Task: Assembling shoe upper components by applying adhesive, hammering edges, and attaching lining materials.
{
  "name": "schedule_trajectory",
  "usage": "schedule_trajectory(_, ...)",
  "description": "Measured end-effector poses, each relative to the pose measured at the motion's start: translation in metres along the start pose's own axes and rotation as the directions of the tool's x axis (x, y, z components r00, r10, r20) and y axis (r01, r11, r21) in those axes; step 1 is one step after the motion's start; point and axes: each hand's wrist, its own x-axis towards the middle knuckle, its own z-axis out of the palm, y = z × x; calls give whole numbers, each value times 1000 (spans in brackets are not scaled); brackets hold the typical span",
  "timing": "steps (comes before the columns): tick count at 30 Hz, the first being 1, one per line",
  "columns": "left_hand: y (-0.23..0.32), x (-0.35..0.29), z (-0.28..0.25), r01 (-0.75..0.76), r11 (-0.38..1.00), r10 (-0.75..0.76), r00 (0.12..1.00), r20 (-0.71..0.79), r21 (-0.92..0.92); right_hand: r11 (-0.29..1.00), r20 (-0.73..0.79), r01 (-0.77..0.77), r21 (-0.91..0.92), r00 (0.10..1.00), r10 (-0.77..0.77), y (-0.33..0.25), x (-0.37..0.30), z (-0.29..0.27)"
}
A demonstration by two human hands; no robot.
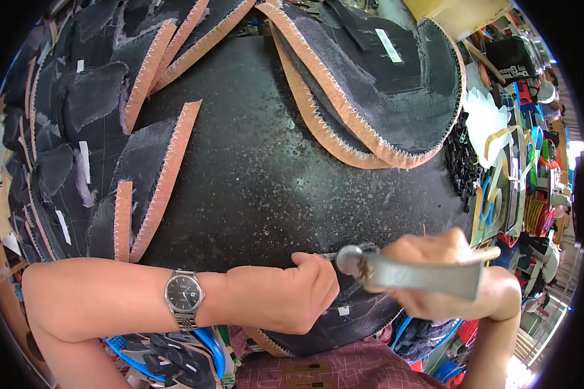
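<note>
My right hand [435, 253] grips a hammer [428, 279] with a grey metal head, slightly smeared by motion. The head's round face points toward my left hand [285, 292], and a pale handle end shows past my fingers. Closed at the near edge of the dark worktop [240, 175], my left hand has its fingertips turned down and hidden, so what they hold cannot be made out. Below both hands a black panel [363, 330] with a small white tag hangs over the edge toward my lap. A small blurred piece lies between the hand and the hammer.
Black panels with tan zigzag-stitched edging [383, 97] lie at the far side, and more overlapping panels [97, 97] cover the left. A heap of small black parts [462, 155] sits at the right edge. Blue baskets [214, 350] stand below, near my lap.
</note>
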Motion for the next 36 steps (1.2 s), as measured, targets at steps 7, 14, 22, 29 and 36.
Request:
schedule_trajectory(7,-23,-9,-6,450,517,-409,877,251,-729,964,-56,5,-265,998,-21,-14,-3,19)
schedule_trajectory(14,0,-22,-8,184,944,-181,983,38,-273,989,-111,68,-128,990,-82,-7,0,6)
schedule_trajectory(22,9,-20,-11,214,954,-214,977,21,-210,967,-56,94,-235,992,-110,-19,4,22)
schedule_trajectory(29,20,-32,-16,409,805,-401,909,114,-429,981,-116,182,-71,975,-190,-9,17,13)
schedule_trajectory(36,36,-17,-17,413,909,-409,909,79,-59,955,-95,200,-218,970,-225,-14,17,14)
